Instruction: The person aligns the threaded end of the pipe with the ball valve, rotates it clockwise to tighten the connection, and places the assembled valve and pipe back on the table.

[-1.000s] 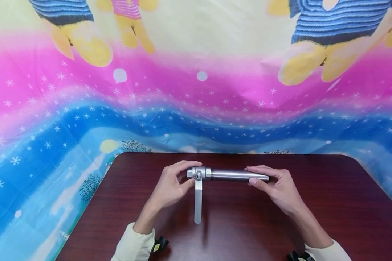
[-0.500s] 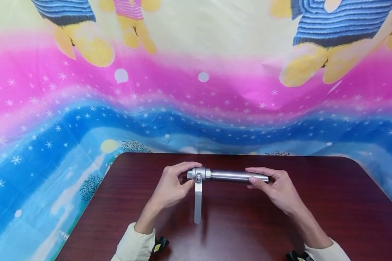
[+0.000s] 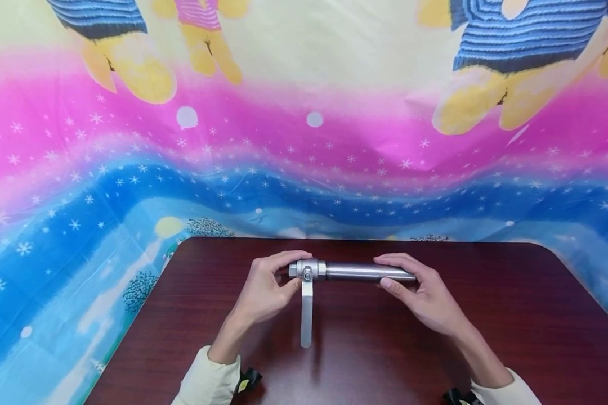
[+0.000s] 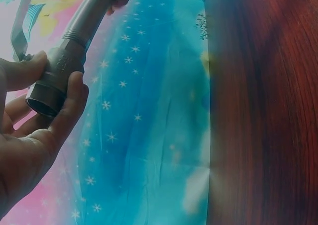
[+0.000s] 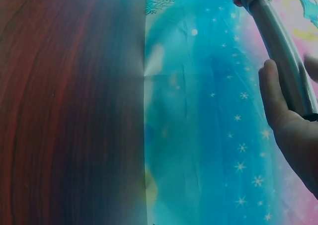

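Note:
A steel ball valve with a flat lever handle is held above the table by my left hand, thumb on the near side and fingers across the far side. The lever points toward me. Joined to the valve's right end is a smooth metal pipe, threaded where it meets the valve. My right hand holds the pipe near its free end, thumb in front and fingers behind. In the left wrist view the valve's open hex end sits between thumb and fingers. The right wrist view shows the pipe between finger and thumb.
A dark red-brown wooden table with rounded far corners lies beneath both hands. Behind it hangs a colourful printed cloth with snowflakes and cartoon figures, close along the table's far edge.
My right hand has shifted slightly left along the pipe, and its thumb has moved with it. My left hand and the valve have stayed almost in place.

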A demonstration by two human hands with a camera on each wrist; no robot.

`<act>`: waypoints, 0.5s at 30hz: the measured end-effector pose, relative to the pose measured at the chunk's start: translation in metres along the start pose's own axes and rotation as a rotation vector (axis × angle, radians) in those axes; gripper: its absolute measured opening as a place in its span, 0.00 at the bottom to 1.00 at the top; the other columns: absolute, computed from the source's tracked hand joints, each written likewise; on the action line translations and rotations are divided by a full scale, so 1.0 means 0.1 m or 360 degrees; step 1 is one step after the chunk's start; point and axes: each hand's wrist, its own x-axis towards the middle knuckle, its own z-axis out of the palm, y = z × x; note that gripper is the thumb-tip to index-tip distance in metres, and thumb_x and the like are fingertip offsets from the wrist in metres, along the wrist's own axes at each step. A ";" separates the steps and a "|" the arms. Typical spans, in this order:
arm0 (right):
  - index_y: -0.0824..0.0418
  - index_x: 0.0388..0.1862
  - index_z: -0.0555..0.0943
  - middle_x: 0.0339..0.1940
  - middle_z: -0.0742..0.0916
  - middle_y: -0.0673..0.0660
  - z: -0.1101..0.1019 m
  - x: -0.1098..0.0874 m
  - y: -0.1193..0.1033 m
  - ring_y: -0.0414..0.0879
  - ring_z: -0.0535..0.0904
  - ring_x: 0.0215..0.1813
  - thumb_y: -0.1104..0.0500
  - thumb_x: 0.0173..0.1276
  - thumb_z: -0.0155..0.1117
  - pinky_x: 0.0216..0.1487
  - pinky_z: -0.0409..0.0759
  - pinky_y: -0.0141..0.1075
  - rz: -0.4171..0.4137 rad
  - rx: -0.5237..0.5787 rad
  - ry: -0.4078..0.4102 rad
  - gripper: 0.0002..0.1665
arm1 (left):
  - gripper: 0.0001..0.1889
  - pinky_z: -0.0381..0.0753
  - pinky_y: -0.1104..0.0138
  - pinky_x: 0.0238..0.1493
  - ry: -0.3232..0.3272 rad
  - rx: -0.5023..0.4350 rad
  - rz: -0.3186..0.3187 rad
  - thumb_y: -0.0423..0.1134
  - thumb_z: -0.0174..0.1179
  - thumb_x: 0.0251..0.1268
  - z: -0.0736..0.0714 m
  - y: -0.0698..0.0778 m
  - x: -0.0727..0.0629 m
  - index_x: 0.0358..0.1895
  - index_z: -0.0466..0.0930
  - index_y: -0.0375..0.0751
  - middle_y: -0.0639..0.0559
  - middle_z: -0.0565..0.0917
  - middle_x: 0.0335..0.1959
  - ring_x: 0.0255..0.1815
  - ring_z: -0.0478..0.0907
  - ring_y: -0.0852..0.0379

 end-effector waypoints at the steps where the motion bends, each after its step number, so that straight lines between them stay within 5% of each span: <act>1: 0.57 0.67 0.84 0.61 0.86 0.52 0.01 0.00 0.00 0.34 0.85 0.44 0.70 0.72 0.70 0.36 0.84 0.29 -0.0033 -0.0030 0.0009 0.26 | 0.28 0.89 0.69 0.43 0.0006 0.0003 -0.0002 0.17 0.67 0.58 0.00 0.00 0.00 0.60 0.89 0.44 0.48 0.91 0.54 0.42 0.83 0.58; 4: 0.54 0.67 0.84 0.61 0.85 0.52 0.04 0.00 0.01 0.36 0.80 0.44 0.72 0.67 0.74 0.32 0.79 0.29 -0.0108 -0.0118 0.0060 0.31 | 0.27 0.89 0.69 0.42 0.0017 -0.0002 -0.0006 0.17 0.68 0.58 0.01 0.01 -0.01 0.60 0.89 0.44 0.47 0.91 0.52 0.41 0.83 0.60; 15: 0.56 0.61 0.88 0.55 0.90 0.51 0.06 0.00 0.00 0.33 0.83 0.54 0.76 0.60 0.77 0.51 0.77 0.23 -0.0187 -0.0227 0.0200 0.32 | 0.27 0.89 0.66 0.42 0.0016 -0.0017 -0.0004 0.17 0.66 0.58 0.01 0.01 -0.01 0.59 0.89 0.45 0.48 0.91 0.52 0.42 0.83 0.58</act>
